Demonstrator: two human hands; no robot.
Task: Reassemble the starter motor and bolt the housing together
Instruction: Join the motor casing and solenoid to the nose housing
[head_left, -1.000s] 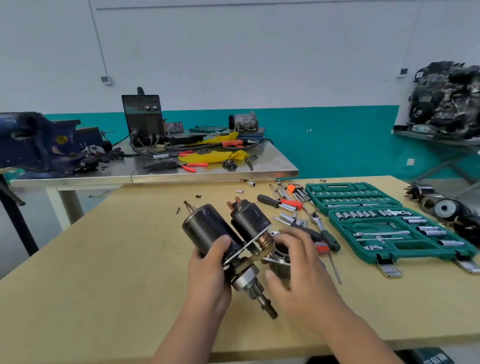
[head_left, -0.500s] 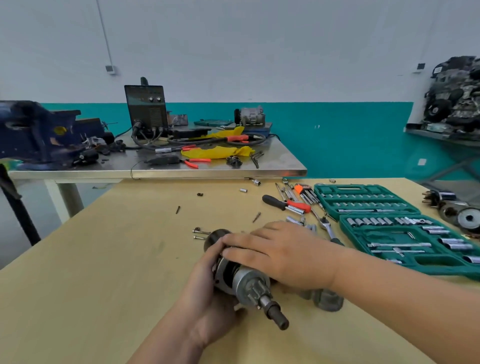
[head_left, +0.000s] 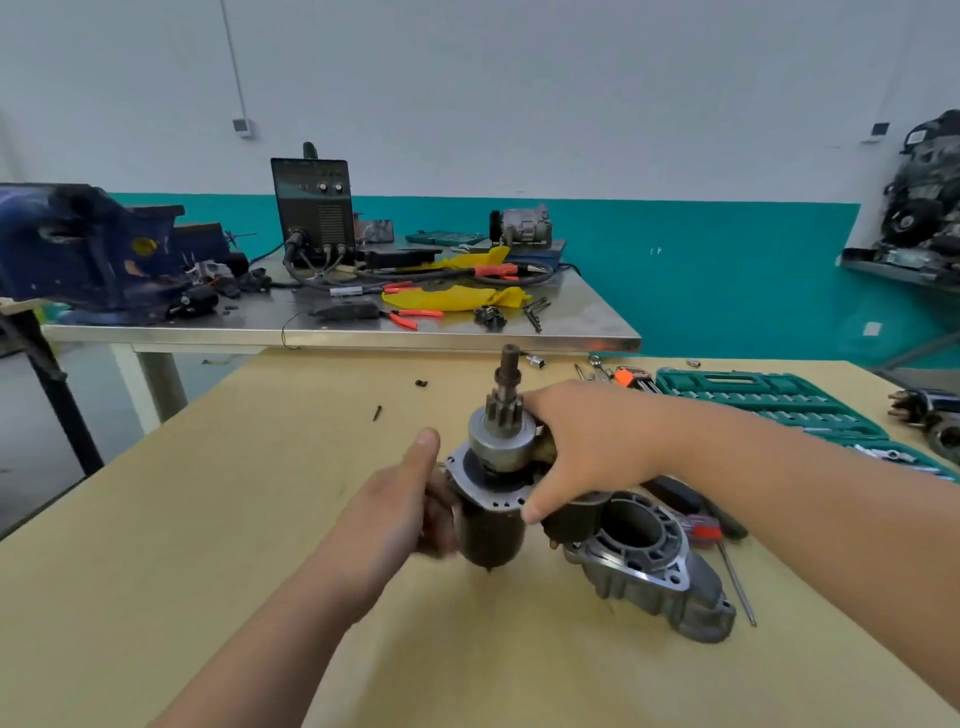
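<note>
- Starter motor (head_left: 491, 519): upright above the table (head_left: 208, 519), long axis vertical, pinion shaft (head_left: 506, 384) pointing up.
- Held between the two hands, just left of the drive-end housing (head_left: 649, 571) lying under the right forearm.
- Left hand (head_left: 405, 499): curled round the dark body from the left, thumb raised, fingers blurred.
- Right hand (head_left: 587, 447): cupped round the top from the right, thumb on the flange rim.
- Beyond the right hand: green socket set (head_left: 769, 400).

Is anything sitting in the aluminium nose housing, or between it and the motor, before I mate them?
Nothing visible does. The nose housing lies beside the motor, its bore open and looking empty. The left hand and right hand hold the motor; the screwdriver lies beyond the housing.
</note>
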